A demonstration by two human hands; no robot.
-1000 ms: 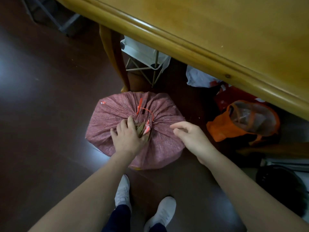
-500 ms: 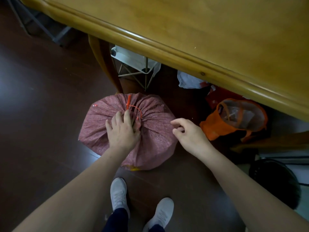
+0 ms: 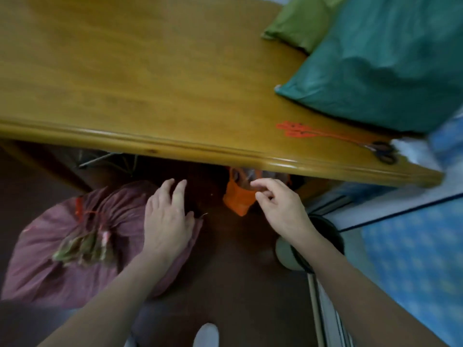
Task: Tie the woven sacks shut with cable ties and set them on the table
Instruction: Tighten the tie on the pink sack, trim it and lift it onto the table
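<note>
A maroon woven sack (image 3: 57, 261) sits on the dark floor at the lower left, its gathered neck cinched by a red cable tie (image 3: 81, 211). My left hand (image 3: 167, 221) hovers with straight fingers over the sack's right edge; contact is unclear. My right hand (image 3: 278, 206) hangs in the air to the right, fingers loosely curled and holding nothing. The wooden table (image 3: 150, 78) fills the top of the view. On it lie a green sack (image 3: 390, 61), an olive sack (image 3: 300, 23) and a bunch of red cable ties (image 3: 305, 130).
Scissors (image 3: 382, 150) lie at the table's right front edge. An orange bag (image 3: 239, 199) stands under the table edge. A round bin (image 3: 313, 244) stands on the floor by my right forearm. Blue patterned fabric (image 3: 413, 259) fills the lower right.
My left hand has let go of the sack's tied neck and moved right. My right hand has lifted off the sack. The view has swung up and right, so the tabletop shows.
</note>
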